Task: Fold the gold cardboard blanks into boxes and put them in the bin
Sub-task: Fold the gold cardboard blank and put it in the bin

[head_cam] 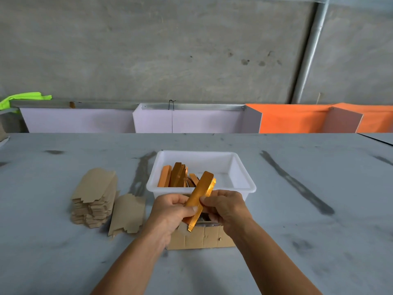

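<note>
We hold the long gold cardboard box [200,196] just in front of the white plastic bin [244,184], left hand [170,209] and right hand [225,207] both pinching it. We judge its folding nearly done; next we close the lower end flap and drop it among the finished gold boxes [176,176], leaving the stacked brown blanks [93,199] on the grey tabletop [319,241].

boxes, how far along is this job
Done: several folded gold boxes already lie in the white bin. In hand: both hands, left and right, grip one gold piece over the bin's near rim. Left: a tall stack of blanks waits beside the bin.
</note>
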